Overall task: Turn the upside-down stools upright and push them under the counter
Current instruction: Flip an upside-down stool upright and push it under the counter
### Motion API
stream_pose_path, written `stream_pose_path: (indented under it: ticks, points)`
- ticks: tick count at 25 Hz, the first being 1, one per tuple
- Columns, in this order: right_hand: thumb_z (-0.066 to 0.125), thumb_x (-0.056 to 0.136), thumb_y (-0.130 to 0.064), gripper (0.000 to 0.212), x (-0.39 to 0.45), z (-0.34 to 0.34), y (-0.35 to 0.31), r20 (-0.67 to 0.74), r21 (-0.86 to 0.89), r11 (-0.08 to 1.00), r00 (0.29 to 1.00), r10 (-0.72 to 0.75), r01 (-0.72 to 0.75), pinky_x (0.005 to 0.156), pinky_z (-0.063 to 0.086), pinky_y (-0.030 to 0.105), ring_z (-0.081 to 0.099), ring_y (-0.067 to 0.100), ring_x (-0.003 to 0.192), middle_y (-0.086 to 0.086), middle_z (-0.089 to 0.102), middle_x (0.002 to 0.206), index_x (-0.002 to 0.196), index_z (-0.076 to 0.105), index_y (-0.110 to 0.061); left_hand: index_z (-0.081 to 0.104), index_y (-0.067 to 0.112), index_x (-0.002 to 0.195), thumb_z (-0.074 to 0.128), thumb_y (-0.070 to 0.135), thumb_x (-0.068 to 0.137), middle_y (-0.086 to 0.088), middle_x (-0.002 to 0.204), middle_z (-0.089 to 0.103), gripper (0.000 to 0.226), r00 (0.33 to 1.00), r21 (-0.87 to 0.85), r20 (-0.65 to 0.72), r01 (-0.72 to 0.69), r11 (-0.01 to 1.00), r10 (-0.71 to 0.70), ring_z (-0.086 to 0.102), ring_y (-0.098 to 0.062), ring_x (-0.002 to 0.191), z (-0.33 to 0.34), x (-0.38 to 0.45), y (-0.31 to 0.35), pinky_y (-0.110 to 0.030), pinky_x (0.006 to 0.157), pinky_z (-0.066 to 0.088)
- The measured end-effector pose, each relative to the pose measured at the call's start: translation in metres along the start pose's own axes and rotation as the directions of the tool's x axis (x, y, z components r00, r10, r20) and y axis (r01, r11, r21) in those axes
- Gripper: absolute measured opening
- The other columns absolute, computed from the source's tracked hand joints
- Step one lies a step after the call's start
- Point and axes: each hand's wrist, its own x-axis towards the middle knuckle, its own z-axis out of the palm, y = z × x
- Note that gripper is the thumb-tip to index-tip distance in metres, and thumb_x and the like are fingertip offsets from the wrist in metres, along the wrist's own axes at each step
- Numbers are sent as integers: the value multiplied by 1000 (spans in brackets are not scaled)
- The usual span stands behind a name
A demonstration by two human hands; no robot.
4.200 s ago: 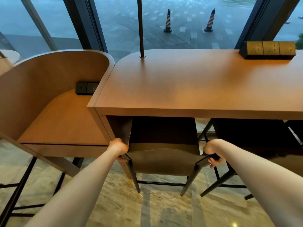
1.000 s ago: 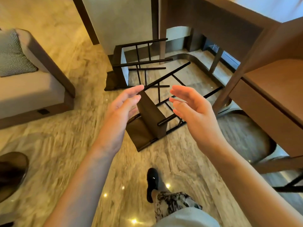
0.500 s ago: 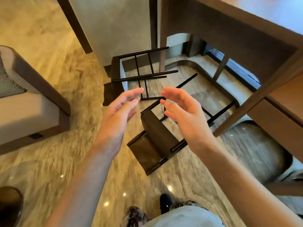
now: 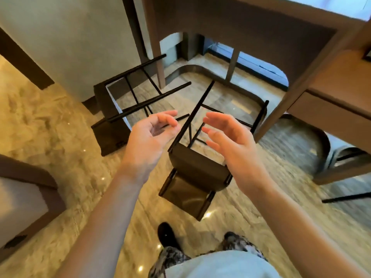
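Two dark brown stools with thin black legs lie tipped over on the marble floor. The near stool [image 4: 197,171] lies right in front of me, its seat towards my feet and its legs pointing away. Behind it to the left, the far stool [image 4: 111,125] lies on its side beside the wall. My left hand [image 4: 149,141] and my right hand [image 4: 230,141] hover above the near stool's legs, palms facing each other, fingers apart, holding nothing. The wooden counter [image 4: 261,27] runs along the top right.
A lower wooden desk [image 4: 341,97] juts out at right, with another stool's base [image 4: 345,157] under it. A grey upholstered sofa [image 4: 22,189] stands at left. My shoes [image 4: 167,235] are just short of the near stool. A pale wall [image 4: 70,37] rises behind the far stool.
I have stepped closer, so the near stool sits lower and nearer in view. Both hands have stayed raised and open and come down nearer its legs.
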Motion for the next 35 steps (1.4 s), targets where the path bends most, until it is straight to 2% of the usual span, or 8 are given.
stream_pose_path:
  ticks: [3, 6, 10, 15, 21, 28, 31, 35]
  points:
    - [55, 99, -12, 32, -7, 31, 2, -134, 21, 1000, 991, 7, -5, 103, 49, 40, 63, 4, 114, -14, 67, 123, 125, 63, -28, 74, 32, 73, 72, 6, 87, 14, 110, 72, 29, 991, -13, 135, 14, 1000, -12, 65, -4, 112, -36, 19, -5, -30, 100, 48]
    - [54, 99, -10, 33, -16, 50, 3, -221, 19, 1000, 975, 24, -20, 102, 49, 40, 63, 3, 114, -15, 67, 122, 126, 63, -28, 73, 28, 77, 72, 7, 86, 9, 115, 71, 23, 977, -40, 212, 39, 998, -30, 64, -8, 116, -58, 30, -12, -36, 105, 47]
    - [54, 99, -14, 32, -33, 64, 4, -336, 21, 1000, 942, 17, -10, 100, 51, 37, 64, 0, 111, -18, 67, 121, 125, 62, -31, 72, 26, 80, 73, 11, 85, 9, 118, 72, 15, 958, -37, 279, 73, 997, -60, 63, -7, 116, -76, 32, -23, -35, 106, 46]
    - [55, 99, -16, 31, -67, 84, 28, -422, 68, 997, 904, 59, -34, 103, 48, 41, 61, 2, 115, -19, 66, 122, 122, 63, -35, 72, 18, 97, 71, 13, 86, 10, 118, 71, 11, 928, 41, 339, 151, 988, -156, 65, -3, 112, -94, 17, -50, -39, 108, 47]
    - [55, 97, -16, 32, -103, 112, 74, -462, 160, 981, 869, 175, -112, 105, 47, 41, 60, 2, 117, -17, 66, 123, 121, 63, -36, 71, 35, 111, 69, 30, 90, 19, 115, 71, 22, 866, 143, 439, 198, 970, -241, 61, -2, 118, -107, -4, -86, -38, 110, 44]
    - [56, 97, -11, 34, -88, 134, 99, -576, 291, 931, 737, 353, -219, 105, 48, 40, 62, 1, 113, -15, 68, 120, 123, 64, -32, 68, 41, 116, 70, 36, 87, 17, 125, 65, 29, 803, 242, 484, 260, 935, -348, 57, 1, 121, -122, 24, -116, -37, 109, 44]
    - [55, 97, -10, 34, -59, 132, 110, -636, 313, 924, 674, 376, -221, 105, 47, 41, 62, 3, 114, -13, 68, 120, 123, 64, -29, 67, 44, 116, 72, 48, 78, 18, 126, 64, 39, 774, 284, 513, 255, 924, -371, 56, 2, 121, -121, 57, -132, -33, 106, 45]
    - [55, 97, -12, 31, -27, 128, 145, -697, 370, 903, 578, 424, -217, 102, 50, 40, 64, 4, 112, -10, 68, 120, 123, 64, -27, 63, 40, 123, 70, 36, 88, 16, 131, 61, 35, 741, 318, 524, 287, 904, -419, 53, -3, 127, -106, 97, -177, -33, 109, 43]
